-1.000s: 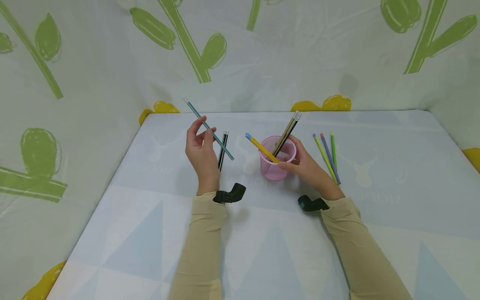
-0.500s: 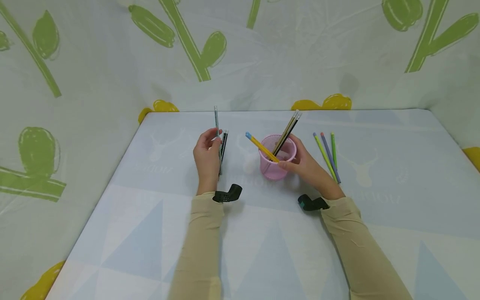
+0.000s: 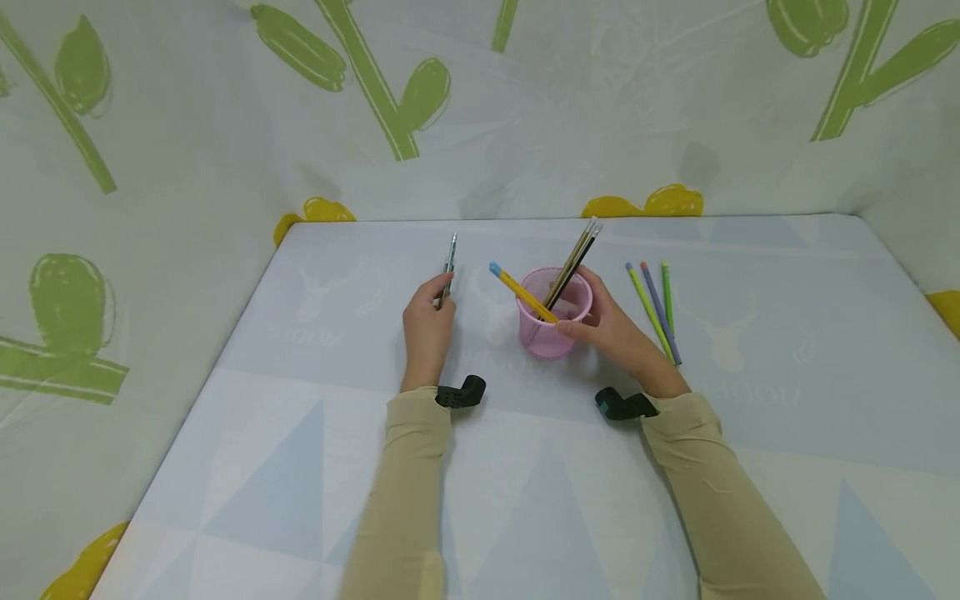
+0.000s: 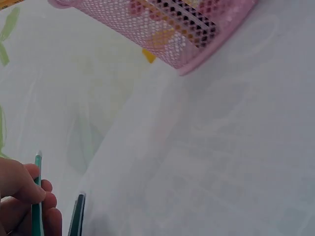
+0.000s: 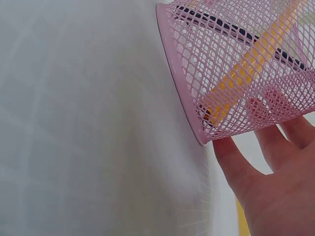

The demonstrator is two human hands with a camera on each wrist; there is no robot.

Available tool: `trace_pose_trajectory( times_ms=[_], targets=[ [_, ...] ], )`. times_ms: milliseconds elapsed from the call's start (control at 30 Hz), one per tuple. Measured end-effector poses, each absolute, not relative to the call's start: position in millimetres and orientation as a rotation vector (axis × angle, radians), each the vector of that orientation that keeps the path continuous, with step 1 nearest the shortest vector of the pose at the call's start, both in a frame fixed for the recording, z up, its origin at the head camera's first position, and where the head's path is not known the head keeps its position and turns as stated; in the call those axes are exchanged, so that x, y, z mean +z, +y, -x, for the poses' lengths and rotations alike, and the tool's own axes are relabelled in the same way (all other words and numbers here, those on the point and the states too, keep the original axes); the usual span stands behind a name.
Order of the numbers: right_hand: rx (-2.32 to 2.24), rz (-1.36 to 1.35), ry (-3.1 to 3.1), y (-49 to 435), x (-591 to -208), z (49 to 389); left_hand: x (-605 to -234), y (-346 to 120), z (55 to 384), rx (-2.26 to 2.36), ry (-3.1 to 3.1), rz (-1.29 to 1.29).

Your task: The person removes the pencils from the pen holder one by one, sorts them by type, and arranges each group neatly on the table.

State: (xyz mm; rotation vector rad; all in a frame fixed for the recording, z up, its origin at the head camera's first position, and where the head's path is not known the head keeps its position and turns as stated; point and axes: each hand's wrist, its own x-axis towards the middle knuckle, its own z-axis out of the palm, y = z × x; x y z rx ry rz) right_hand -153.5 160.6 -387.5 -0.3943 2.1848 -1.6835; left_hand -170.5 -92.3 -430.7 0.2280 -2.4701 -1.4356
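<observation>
My left hand (image 3: 428,329) pinches a teal pencil (image 4: 38,177) between thumb and fingers, low over the table and left of the cup. Dark pencils (image 4: 77,215) lie on the table right beside those fingers, mostly hidden by the hand in the head view. With my right hand (image 3: 618,333) I hold a pink mesh pencil cup (image 3: 546,343), thumb at its near side and fingers round its right. Inside the cup lean a yellow pencil with a blue end (image 3: 517,288) to the left, plus gold and black pencils (image 3: 576,265) tilted to the right.
Several pencils lie right of the cup: a yellow-green one (image 3: 647,302), a purple one (image 3: 660,312) and a green one (image 3: 667,287). The pale patterned table (image 3: 555,500) meets a leaf-printed curtain (image 3: 540,117) at the back and left.
My left hand has swung the teal pencil from a leftward slant to nearly in line with the dark pencils and lowered it beside them. The right hand and cup stay put.
</observation>
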Motion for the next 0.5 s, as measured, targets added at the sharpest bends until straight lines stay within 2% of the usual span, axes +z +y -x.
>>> trace_pose_trajectory(
  times_ms=[500],
  targets=[
    [-1.688,0.396,2.223,165,-412,165,-442,-87,174,-0.912,-2.78,-0.123]
  ],
)
